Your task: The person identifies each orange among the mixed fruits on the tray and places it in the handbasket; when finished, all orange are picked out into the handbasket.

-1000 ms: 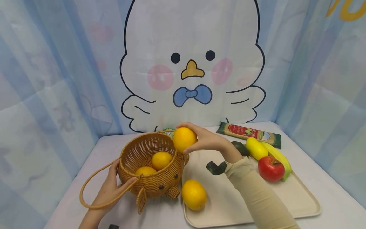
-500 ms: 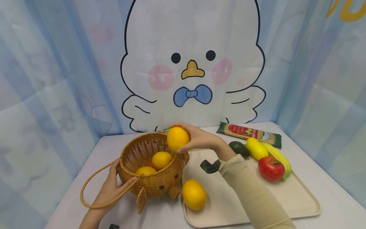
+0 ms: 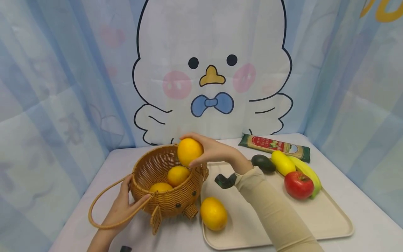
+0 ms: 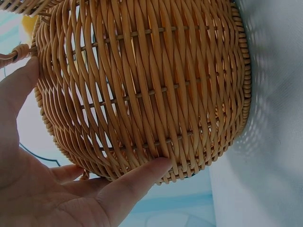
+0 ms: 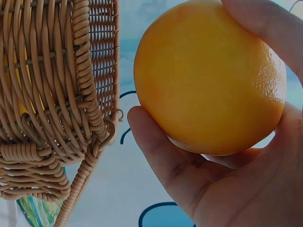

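Observation:
My right hand grips an orange between thumb and fingers. It holds the orange over the right rim of a brown wicker basket, apart from the basket wall in the right wrist view. Inside the basket lie two more oranges, one orange towards the right and another orange partly hidden by the front rim. My left hand holds the basket's left side, thumb near the rim and fingers against the wicker. The basket's handle hangs outward over my left wrist.
A cream tray right of the basket bears another orange, a red apple, a banana, a yellow lemon-like fruit and a dark green avocado-like fruit. Behind it lies a long packet. A printed curtain hangs behind the table.
My right hand has moved left with the orange, from beside the basket's right edge to over its rim. The left hand and basket have stayed in place.

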